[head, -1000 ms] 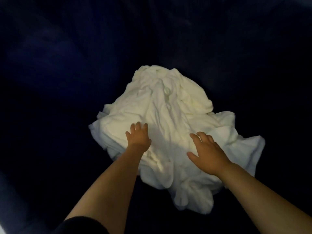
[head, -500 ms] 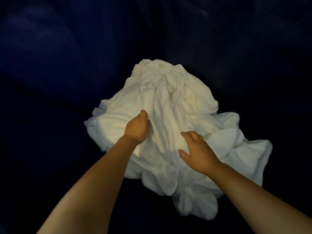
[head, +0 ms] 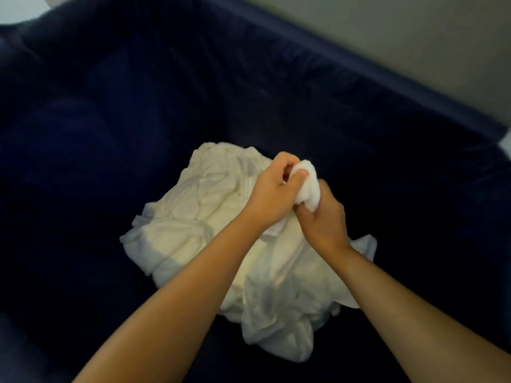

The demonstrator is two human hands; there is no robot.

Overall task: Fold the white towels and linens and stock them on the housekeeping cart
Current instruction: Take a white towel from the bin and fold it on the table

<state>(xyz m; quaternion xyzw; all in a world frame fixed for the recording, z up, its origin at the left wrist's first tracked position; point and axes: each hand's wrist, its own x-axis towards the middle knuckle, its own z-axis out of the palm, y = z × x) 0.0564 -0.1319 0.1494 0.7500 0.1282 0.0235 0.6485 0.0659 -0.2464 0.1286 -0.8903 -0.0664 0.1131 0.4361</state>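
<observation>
Dark navy fabric surface (head: 138, 106) on every side of the linen pile (head: 210, 211), with a pale wall (head: 414, 37) beyond the pile's far side. Shows the task's white towels and linens heaped as one crumpled, unfolded mass; nothing folded yet and no housekeeping cart in view. Left hand (head: 272, 197) and right hand (head: 323, 225) pressed together just above the pile's far right shoulder. Fingers of both hands curled tight and clamped on a single wad of white cloth (head: 309, 186), raised slightly off the pile's top and apparently continuous with the heap below. Held so, in all likelihood, to draw one item out of the tangle: two fists on one bunch for a firm pull without dragging neighbouring layers, and a first step toward finding an edge to fold. Differs from half a second earlier chiefly in the hands: then well apart on the pile's near slope, the left cupped against the cloth, the right with fingers loosely spread and resting; now joined, clenched and farther up the pile. Differs also in framing: pale wall beyond the pile newly in view.
</observation>
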